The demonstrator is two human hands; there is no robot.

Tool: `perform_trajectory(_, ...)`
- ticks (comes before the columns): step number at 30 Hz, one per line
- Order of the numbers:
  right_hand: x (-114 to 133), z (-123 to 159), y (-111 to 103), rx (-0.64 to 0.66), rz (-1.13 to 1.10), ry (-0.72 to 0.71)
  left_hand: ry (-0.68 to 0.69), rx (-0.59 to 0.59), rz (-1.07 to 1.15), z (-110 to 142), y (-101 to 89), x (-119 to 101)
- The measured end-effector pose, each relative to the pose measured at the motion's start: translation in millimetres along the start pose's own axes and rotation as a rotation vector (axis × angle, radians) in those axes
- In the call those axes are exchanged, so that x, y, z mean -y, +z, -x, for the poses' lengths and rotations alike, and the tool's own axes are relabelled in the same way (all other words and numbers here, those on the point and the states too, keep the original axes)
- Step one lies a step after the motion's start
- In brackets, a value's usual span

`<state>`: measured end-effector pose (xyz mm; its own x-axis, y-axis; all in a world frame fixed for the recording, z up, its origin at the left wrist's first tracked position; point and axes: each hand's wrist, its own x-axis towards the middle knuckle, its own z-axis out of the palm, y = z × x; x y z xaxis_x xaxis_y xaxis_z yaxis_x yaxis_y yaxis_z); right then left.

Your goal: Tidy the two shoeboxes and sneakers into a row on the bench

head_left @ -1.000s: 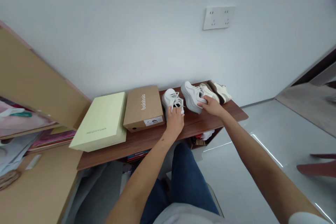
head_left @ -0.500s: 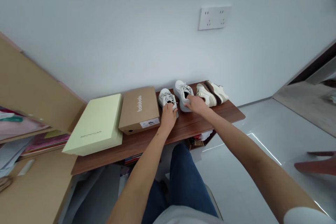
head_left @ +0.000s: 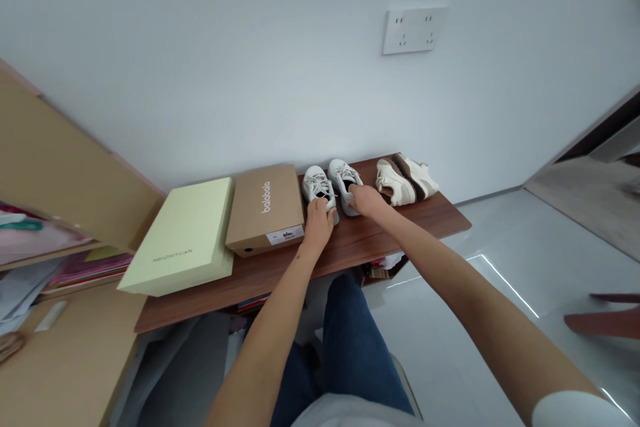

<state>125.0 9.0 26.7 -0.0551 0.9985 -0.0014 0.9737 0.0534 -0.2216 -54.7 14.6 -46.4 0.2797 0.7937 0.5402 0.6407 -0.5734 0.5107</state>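
Observation:
Two white lace-up sneakers stand side by side on a dark wooden shelf [head_left: 385, 233]. My left hand [head_left: 317, 223] grips the heel end of the left white sneaker [head_left: 317, 183]. My right hand [head_left: 364, 200] rests over the heel end of the right white sneaker [head_left: 343, 177], its fingers reaching into the opening. To the right sit cream and brown sneakers [head_left: 405, 180], apart from my hand. A brown balabala shoebox [head_left: 265, 210] stands left of my left hand, beside a pale green MEIZHIYUAN box [head_left: 177, 237].
A white wall socket plate [head_left: 414, 31] sits above the shelf. Left are a wooden panel [head_left: 65, 160], a desk [head_left: 65, 360] and piled papers [head_left: 25, 280]. Items fill the space under the shelf. A reddish shape [head_left: 605, 323] lies at right on the glossy floor [head_left: 450, 347].
My right hand has moved the right white sneaker left, so it now stands close beside the left one. Both sneakers now lie more evenly aligned, and my left hand stays on its sneaker.

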Motion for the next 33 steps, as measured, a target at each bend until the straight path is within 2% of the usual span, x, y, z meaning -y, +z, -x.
perform_trajectory(6, 2, -3, 5, 0.000, 0.083, 0.008, -0.017, -0.026, -0.109, -1, 4.7, 2)
perform_trajectory(10, -13, 7, 11, -0.120, -0.003, -0.041, -0.035, -0.074, -0.182, 2, 0.1, -15)
perform_trajectory(12, -30, 13, 10, -0.218, -0.068, -0.075, 0.000, -0.118, -0.157, 5, 0.4, -31)
perform_trajectory(14, -53, 18, 6, -0.319, -0.122, -0.081, 0.051, -0.113, -0.072, 8, 7.1, -51)
perform_trajectory(16, -82, 19, -2, -0.404, -0.151, -0.030, 0.092, -0.029, 0.065, 10, 22.3, -71)
perform_trajectory(18, -115, 19, -10, -0.448, -0.145, 0.096, 0.087, 0.112, 0.210, 9, 45.2, -88)
perform_trajectory(21, -166, 20, -21, -0.390, -0.090, 0.401, -0.060, 0.302, 0.317, -2, 85.7, -107)
perform_trajectory(23, -196, 23, -26, -0.267, -0.085, 0.569, -0.204, 0.370, 0.292, -15, 109.8, -114)
perform_trajectory(24, -208, 24, -28, -0.186, -0.107, 0.600, -0.261, 0.388, 0.270, -22, 119.7, -117)
perform_trajectory(26, -226, 28, -30, -0.046, -0.192, 0.565, -0.331, 0.421, 0.235, -36, 134.5, -121)
perform_trajectory(28, -237, 30, -31, 0.026, -0.289, 0.477, -0.357, 0.470, 0.208, -48, 143.5, -123)
perform_trajectory(31, -241, 32, -30, 0.037, -0.347, 0.408, -0.362, 0.544, 0.164, -57, 149.7, -124)
perform_trajectory(33, -239, 31, -30, 0.018, -0.343, 0.381, -0.336, 0.535, 0.141, -60, 150.5, -122)
